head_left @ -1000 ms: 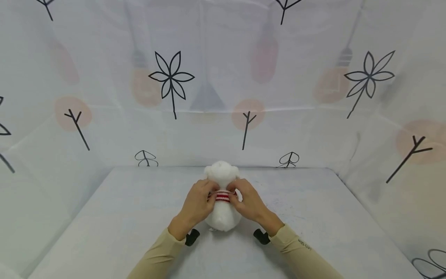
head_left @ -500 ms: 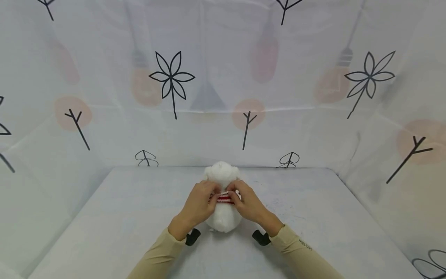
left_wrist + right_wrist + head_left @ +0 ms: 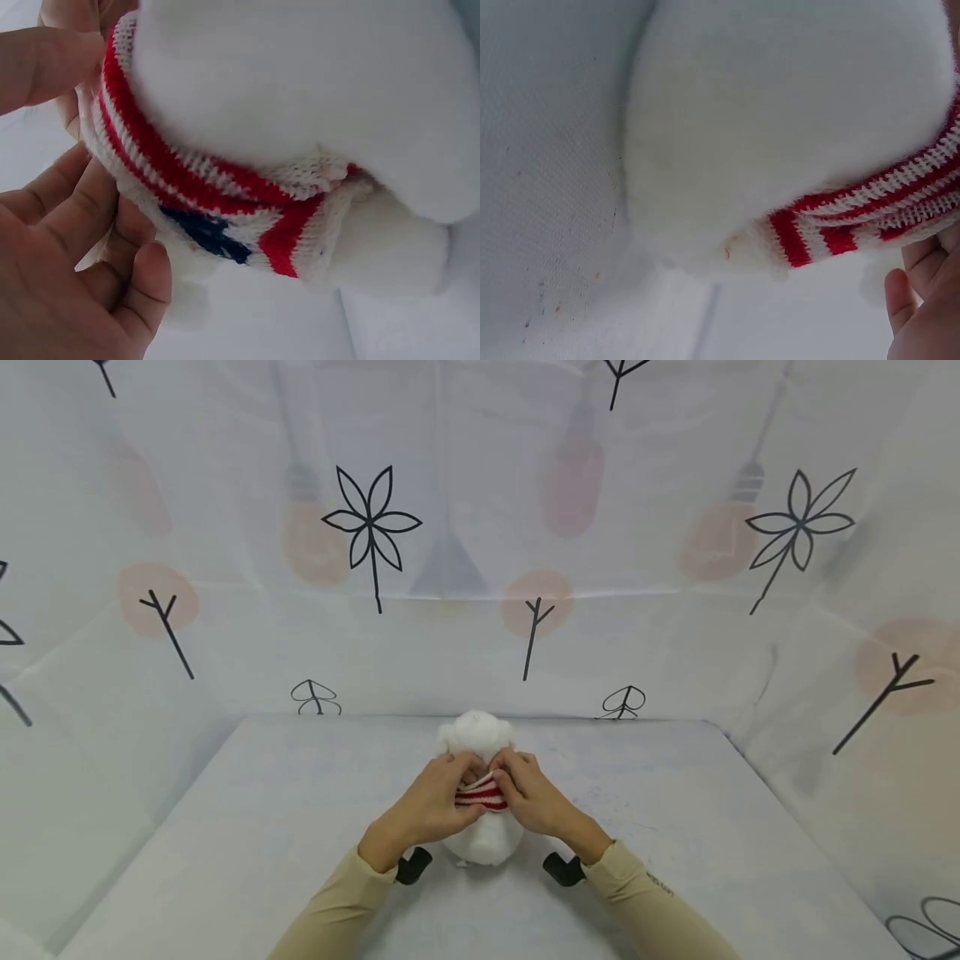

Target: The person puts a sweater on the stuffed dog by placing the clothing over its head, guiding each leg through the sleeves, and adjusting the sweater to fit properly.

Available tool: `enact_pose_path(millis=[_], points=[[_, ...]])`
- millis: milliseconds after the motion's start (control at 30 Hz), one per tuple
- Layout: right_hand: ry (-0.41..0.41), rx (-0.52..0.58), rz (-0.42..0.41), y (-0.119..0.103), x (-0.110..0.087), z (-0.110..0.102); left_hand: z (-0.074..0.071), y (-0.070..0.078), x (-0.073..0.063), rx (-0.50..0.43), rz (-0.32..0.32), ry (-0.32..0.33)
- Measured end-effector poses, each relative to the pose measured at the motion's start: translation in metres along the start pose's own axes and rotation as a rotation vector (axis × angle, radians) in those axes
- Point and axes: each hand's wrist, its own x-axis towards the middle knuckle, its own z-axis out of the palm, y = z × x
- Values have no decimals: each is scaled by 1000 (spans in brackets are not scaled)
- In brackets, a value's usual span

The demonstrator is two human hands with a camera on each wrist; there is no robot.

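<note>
A white plush toy (image 3: 480, 731) sits in the middle of the table with its back to me. Around its upper body is a small knitted sweater (image 3: 487, 793) with red and white stripes. At the neck, my left hand (image 3: 427, 802) holds the sweater's left part, fingers near the collar and thumb lower on the stripes. My right hand (image 3: 532, 797) pinches the upper edge from the right. In the left wrist view, the sweater (image 3: 225, 202) shows a dark blue patch and a sleeve around the toy's arm (image 3: 394, 247). Another striped sleeve (image 3: 802, 240) appears in the right wrist view.
A pale cloth covers the table (image 3: 300, 860). Behind it hangs a white curtain (image 3: 465, 652) with plant and lamp prints, which also runs along both sides. Small black objects sit beside the left wrist (image 3: 412, 865) and the right wrist (image 3: 562, 869).
My left thumb has slid down, and the sweater's striped back is spread taller, its lower edge lower on the toy. My right hand stays nearly in place. The head view has shifted slightly.
</note>
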Motion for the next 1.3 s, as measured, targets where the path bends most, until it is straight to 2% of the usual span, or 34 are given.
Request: enact_pose_path(millis=[200,367,500,700,867,1100,1167,1300], points=[[-14,12,-16,1,0,0,-3,1,-1,-43,18,-33],[8,76,-71,3,1,1,-3,1,-3,-158,-37,-50],[19,83,-43,1,-1,1,-2,0,-3,-220,-63,-58],[34,45,-81,2,-1,4,-2,0,-2,-219,-36,-74],[71,-15,-137,4,-1,7,-4,1,-1,-199,-48,-107],[92,-77,-196,3,-1,9,-7,8,-2,8,-61,-116],[95,-69,-205,3,-1,9,-7,8,-3,-6,-88,-118],[129,-63,-243,3,0,9,-3,5,-4,-95,-131,-98]])
